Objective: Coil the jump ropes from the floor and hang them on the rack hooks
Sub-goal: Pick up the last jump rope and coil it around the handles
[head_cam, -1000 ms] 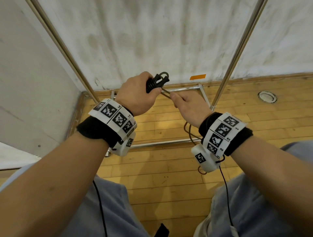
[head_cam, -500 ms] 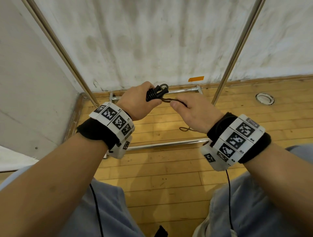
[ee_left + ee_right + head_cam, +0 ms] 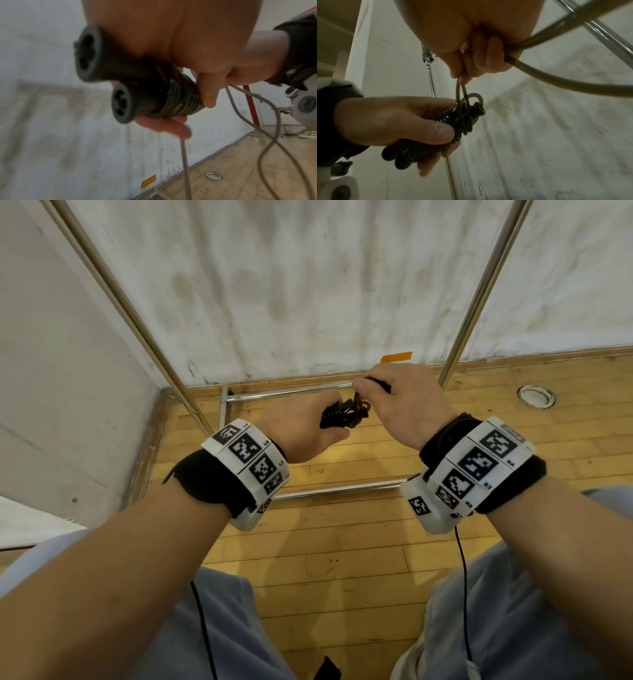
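A black jump rope (image 3: 342, 417) has its two handles (image 3: 106, 83) held side by side, with the cord wound round them in tight turns (image 3: 453, 121). My left hand (image 3: 301, 433) grips this bundle, thumb (image 3: 436, 129) on top. Just above it, my right hand (image 3: 404, 405) pinches a narrow loop of the cord (image 3: 462, 92) between thumb and fingertips (image 3: 471, 65). The loop runs down into the wound turns near the handle ends. A metal rack (image 3: 479, 292) stands before me against the wall. Its hooks are out of view.
The rack's slanted poles (image 3: 144, 323) and floor bars (image 3: 291, 392) stand in a corner between two white walls. Orange tape (image 3: 396, 357) marks the wall's foot. A round metal fitting (image 3: 535, 396) sits in the wooden floor at right.
My right hand has risen from beside the bundle to above it, lifting the cord into a loop. The slack cord that hung toward the floor no longer shows. My left hand kept its grip.
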Tool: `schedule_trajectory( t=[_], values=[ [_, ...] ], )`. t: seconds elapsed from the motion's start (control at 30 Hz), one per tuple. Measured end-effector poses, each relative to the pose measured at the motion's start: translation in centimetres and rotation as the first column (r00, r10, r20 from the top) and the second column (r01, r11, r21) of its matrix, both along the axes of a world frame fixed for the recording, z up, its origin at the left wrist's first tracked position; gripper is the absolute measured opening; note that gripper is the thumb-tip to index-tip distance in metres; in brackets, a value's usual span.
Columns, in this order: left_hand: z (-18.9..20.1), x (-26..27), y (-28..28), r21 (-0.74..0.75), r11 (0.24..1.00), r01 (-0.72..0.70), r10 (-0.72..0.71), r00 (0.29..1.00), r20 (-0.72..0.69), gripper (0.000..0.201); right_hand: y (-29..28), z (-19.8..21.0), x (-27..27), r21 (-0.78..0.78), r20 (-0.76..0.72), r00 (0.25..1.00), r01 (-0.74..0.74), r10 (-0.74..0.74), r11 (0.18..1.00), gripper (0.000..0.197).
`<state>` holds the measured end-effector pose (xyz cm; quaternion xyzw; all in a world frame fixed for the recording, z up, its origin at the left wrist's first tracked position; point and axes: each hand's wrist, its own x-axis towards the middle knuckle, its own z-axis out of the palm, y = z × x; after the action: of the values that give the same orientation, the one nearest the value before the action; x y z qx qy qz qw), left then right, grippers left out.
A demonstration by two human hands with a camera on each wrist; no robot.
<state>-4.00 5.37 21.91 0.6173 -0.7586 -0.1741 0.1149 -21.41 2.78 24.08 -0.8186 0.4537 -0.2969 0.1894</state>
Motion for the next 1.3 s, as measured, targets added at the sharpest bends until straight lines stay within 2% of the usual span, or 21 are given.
schedule_trajectory(
  t=[0.2, 0.37, 0.6, 0.7, 0.83, 0.93, 1.03, 1.1, 1.17, 1.23, 1.3],
  values=[
    [0.6, -0.5, 0.6, -0.067, 0.997, 0.037, -0.027, 0.99, 0.137, 0.019, 0.0, -0.1, 0.3, 0.062, 0.017, 0.998, 0.052, -0.053, 0.997, 0.039],
    [0.6, -1.4, 1.1, -0.081, 0.993, 0.082, -0.062, 0.972, 0.226, 0.038, 0.4, -0.3, 0.8, 0.119, 0.059, 0.998, 0.017, -0.025, 0.993, 0.04],
    [1.1, -1.5, 1.5, -0.203, 0.977, 0.066, -0.059, 0.997, 0.042, 0.027, -0.9, -0.2, 0.0, 0.349, 0.205, 0.971, 0.042, -0.121, 0.936, 0.028],
    [1.3, -1.4, 1.8, -0.248, 0.964, 0.099, -0.099, 0.995, 0.009, 0.019, -1.1, -0.2, -0.2, 0.46, 0.243, 0.96, 0.015, -0.141, 0.888, 0.033],
    [1.8, -1.2, 1.9, -0.312, 0.939, 0.146, -0.166, 0.985, -0.038, 0.021, -1.2, -0.1, -0.4, 0.573, 0.285, 0.945, -0.035, -0.159, 0.819, 0.037],
    [2.2, -1.2, 2.1, -0.329, 0.939, 0.096, -0.157, 0.974, -0.165, 0.03, -1.2, -0.1, -0.4, 0.596, 0.339, 0.926, -0.074, -0.166, 0.8, 0.037],
    [2.5, -1.4, 2.4, -0.291, 0.957, -0.013, -0.085, 0.943, -0.323, 0.026, -1.3, -0.4, -0.2, 0.622, 0.393, 0.904, -0.129, -0.166, 0.772, 0.039],
    [2.8, -1.6, 2.5, -0.248, 0.965, -0.09, -0.027, 0.902, -0.43, 0.015, -1.3, -0.5, 0.1, 0.606, 0.467, 0.869, -0.178, -0.166, 0.775, 0.035],
    [3.3, -1.5, 2.4, -0.169, 0.976, -0.137, 0.019, 0.828, -0.561, 0.014, -1.1, -0.6, 0.3, 0.507, 0.541, 0.832, -0.205, -0.124, 0.837, 0.027],
    [3.8, -1.3, 2.3, -0.1, 0.986, -0.136, 0.035, 0.745, -0.666, 0.015, -0.7, -0.7, 0.5, 0.303, 0.505, 0.862, -0.146, -0.029, 0.942, 0.024],
    [4.3, -0.9, 2.2, -0.09, 0.988, -0.127, 0.025, 0.702, -0.711, 0.015, -0.1, -0.6, 0.7, 0.116, 0.423, 0.905, -0.106, 0.047, 0.988, 0.022]
  ],
)
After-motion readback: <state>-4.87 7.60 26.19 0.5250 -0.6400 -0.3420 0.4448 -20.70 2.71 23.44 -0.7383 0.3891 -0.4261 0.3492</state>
